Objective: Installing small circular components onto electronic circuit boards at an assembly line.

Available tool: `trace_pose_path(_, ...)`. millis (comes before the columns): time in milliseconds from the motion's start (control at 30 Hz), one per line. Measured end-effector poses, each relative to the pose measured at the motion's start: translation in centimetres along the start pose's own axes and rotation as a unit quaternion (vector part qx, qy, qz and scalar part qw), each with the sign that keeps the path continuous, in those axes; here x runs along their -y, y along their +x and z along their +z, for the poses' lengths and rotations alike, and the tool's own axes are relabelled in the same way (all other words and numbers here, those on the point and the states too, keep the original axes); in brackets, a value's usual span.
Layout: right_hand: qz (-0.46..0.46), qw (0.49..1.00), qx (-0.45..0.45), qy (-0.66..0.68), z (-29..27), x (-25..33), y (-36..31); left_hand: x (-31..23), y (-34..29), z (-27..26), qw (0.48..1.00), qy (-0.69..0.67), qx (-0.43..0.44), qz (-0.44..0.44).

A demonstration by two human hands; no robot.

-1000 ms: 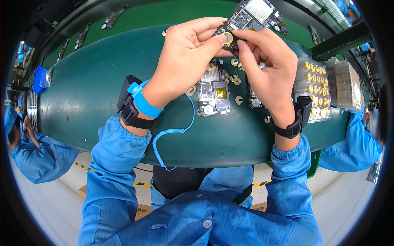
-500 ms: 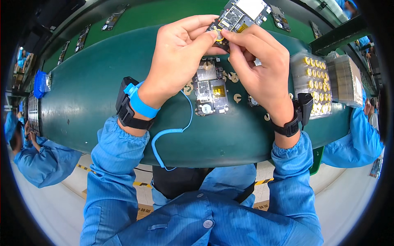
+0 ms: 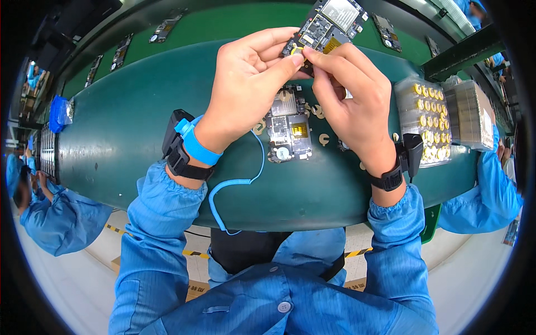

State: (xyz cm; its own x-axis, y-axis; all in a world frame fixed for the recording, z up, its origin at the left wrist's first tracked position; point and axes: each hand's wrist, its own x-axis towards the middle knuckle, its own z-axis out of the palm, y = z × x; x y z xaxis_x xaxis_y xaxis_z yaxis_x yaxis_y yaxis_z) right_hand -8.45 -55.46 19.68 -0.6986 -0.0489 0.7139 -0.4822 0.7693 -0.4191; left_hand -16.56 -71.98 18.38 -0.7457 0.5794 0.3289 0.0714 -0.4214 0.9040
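— Why lift the board off the bench?

— I hold the small dark circuit board with the silver shield (image 3: 329, 25) up over the green bench mat (image 3: 128, 117), probably so I can see the spot I'm working on. My left hand (image 3: 248, 84) grips its lower edge, thumb and fingers closed on it.

— And the other?

— My right hand (image 3: 352, 92) has its thumb and forefinger pressed together at a small yellow part (image 3: 297, 51) on the board. A second grey circuit board (image 3: 289, 125) lies flat below, near the clear tray of gold discs (image 3: 427, 120).
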Motion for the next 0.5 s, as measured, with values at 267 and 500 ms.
trace_pose_path(267, -0.033, 0.999, -0.04, 0.008, 0.2, -0.2, 0.3, -0.3, 0.6, -0.3, 1.0, -0.022, -0.018, -0.001)
trace_pose_path(500, 0.12, 0.991, -0.065, 0.01, -0.2, -1.6, 0.3, -0.1, 1.0, -0.7, 0.994, -0.095, -0.036, -0.026)
